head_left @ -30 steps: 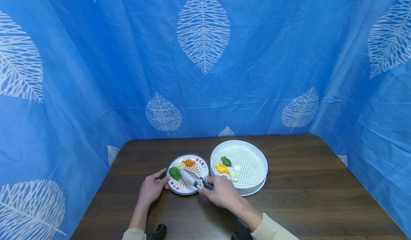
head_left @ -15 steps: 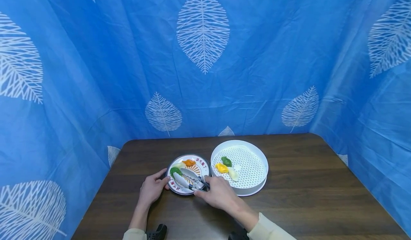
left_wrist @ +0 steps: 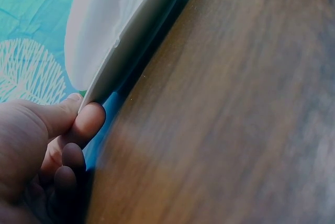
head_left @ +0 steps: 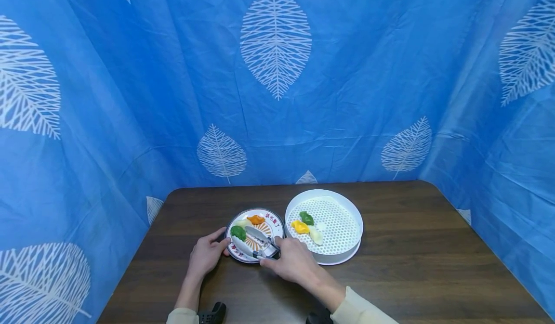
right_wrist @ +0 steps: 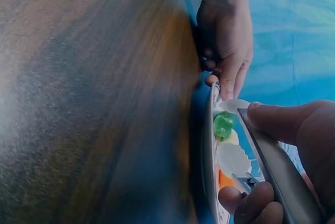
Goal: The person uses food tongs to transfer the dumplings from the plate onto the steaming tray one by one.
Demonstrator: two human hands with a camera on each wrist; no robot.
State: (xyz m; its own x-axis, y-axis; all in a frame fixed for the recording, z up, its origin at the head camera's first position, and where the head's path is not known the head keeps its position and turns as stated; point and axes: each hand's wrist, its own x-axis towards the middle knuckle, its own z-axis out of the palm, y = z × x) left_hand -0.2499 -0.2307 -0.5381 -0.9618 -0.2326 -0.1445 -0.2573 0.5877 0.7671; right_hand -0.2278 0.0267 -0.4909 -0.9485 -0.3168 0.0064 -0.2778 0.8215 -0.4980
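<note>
Over the plate (head_left: 276,228), tongs (head_left: 257,235) in right hand (head_left: 293,259)

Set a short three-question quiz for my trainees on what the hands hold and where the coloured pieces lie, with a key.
1. Which hand holds the tongs, and which grips the plate?
2. True or false: the yellow piece lies on the plate.
3. Which colour does the perforated tray not hold? A) green B) orange C) white

Key:
1. Right hand; left hand.
2. False; it lies in the perforated tray.
3. B; the orange piece lies on the plate.
</note>
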